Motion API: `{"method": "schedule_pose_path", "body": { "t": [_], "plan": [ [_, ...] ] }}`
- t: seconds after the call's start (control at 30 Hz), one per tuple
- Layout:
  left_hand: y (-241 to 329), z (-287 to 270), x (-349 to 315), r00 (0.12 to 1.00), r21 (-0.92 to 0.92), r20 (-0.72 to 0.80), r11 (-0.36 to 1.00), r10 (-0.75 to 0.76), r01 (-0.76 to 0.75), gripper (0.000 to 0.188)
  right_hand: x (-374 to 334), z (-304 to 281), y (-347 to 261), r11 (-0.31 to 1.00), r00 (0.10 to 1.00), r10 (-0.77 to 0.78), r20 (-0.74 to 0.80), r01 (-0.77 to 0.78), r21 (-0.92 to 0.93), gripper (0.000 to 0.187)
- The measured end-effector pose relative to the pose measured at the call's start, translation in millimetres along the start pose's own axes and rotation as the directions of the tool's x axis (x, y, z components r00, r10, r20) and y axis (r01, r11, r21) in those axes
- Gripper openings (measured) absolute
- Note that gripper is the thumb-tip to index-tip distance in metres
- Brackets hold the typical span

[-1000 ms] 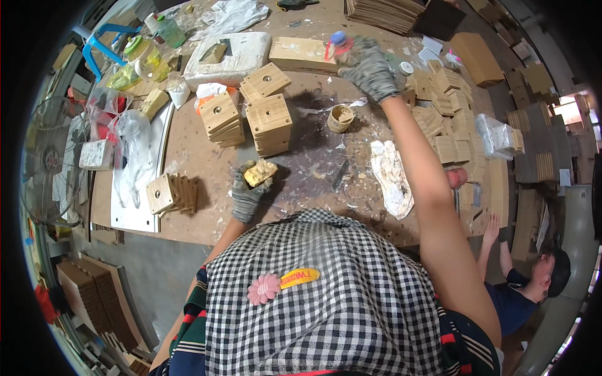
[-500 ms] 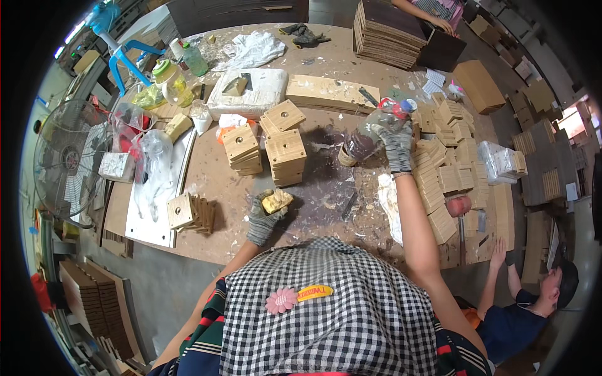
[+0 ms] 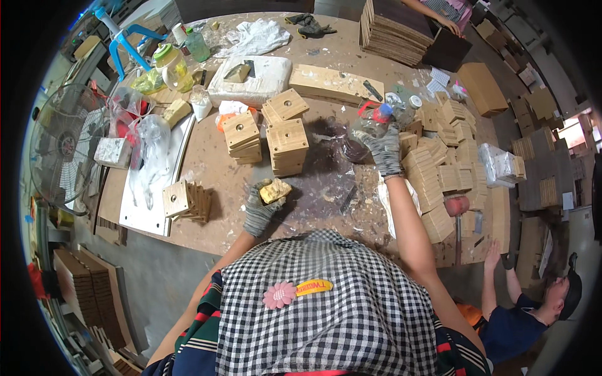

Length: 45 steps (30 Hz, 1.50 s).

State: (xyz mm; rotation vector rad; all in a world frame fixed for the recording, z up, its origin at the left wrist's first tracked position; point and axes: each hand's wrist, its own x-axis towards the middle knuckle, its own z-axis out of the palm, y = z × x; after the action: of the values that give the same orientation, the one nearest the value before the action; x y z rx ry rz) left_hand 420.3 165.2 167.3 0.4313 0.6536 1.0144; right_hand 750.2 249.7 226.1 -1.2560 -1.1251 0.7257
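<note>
My left hand (image 3: pixel 260 210), in a grey knit glove, is closed around a yellow sponge (image 3: pixel 274 190) above the near part of the table. My right hand (image 3: pixel 385 151), gloved likewise, grips a clear plastic bottle (image 3: pixel 355 148) with a blue cap and dark contents low inside. The bottle stands nearly upright on the stained table (image 3: pixel 320 203); whether its base rests in something is hidden. Between the hands and slightly farther off are two stacks of square wooden blocks, a taller stack (image 3: pixel 288 141) and a shorter stack (image 3: pixel 242 135). Another leaning group of blocks (image 3: pixel 182 200) is to the left.
Many wooden blocks (image 3: pixel 439 169) cover the right side, beside a red-headed mallet (image 3: pixel 456 205). A white package (image 3: pixel 251 81) and a wooden board (image 3: pixel 335 83) lie farther back. At left stands a fan (image 3: pixel 66 147). A co-worker (image 3: pixel 527 326) is at lower right; another person's arm (image 3: pixel 433 14) reaches in at the back.
My right hand has moved left with the bottle, which has gone from tilted to nearly upright. The small container by its lower end is now out of sight. My left hand still holds the sponge.
</note>
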Motion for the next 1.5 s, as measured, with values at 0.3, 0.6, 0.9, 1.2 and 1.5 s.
{"method": "schedule_pose_path", "body": {
  "t": [0.3, 0.6, 0.9, 1.2, 1.5],
  "plan": [
    [-3.5, -17.0, 9.2, 0.942, 0.584, 0.094, 0.748, 0.323, -0.315, 0.06, -9.5, -5.2, -5.5, 0.968, 0.991, 0.131, 0.023, -0.123, -0.221, 0.047],
    [-1.2, -1.8, 0.1, 0.993, 0.124, 0.031, 0.985, 0.118, -0.121, 0.054, 16.7, -21.2, 5.4, 0.998, 0.985, 0.069, -0.156, -0.07, 0.002, 0.069],
    [-3.8, -16.3, 6.5, 0.963, 0.63, 0.054, 0.739, 0.265, -0.239, 0.058, 9.1, -57.5, 25.6, 0.946, 0.986, -0.077, -0.146, 0.026, -0.323, 0.089],
    [7.9, -58.2, 16.5, 0.712, 0.73, -0.102, 0.539, 0.694, -0.42, 0.061, -147.7, -50.1, 11.1, 0.981, 0.956, 0.156, -0.248, -0.178, -0.07, 0.045],
    [37.9, -55.8, -5.2, 0.747, 0.72, -0.205, 0.615, 0.632, -0.322, 0.053, -224.5, -17.3, 11.9, 0.911, 0.934, 0.352, -0.056, -0.356, -0.206, 0.025]
  ]
}}
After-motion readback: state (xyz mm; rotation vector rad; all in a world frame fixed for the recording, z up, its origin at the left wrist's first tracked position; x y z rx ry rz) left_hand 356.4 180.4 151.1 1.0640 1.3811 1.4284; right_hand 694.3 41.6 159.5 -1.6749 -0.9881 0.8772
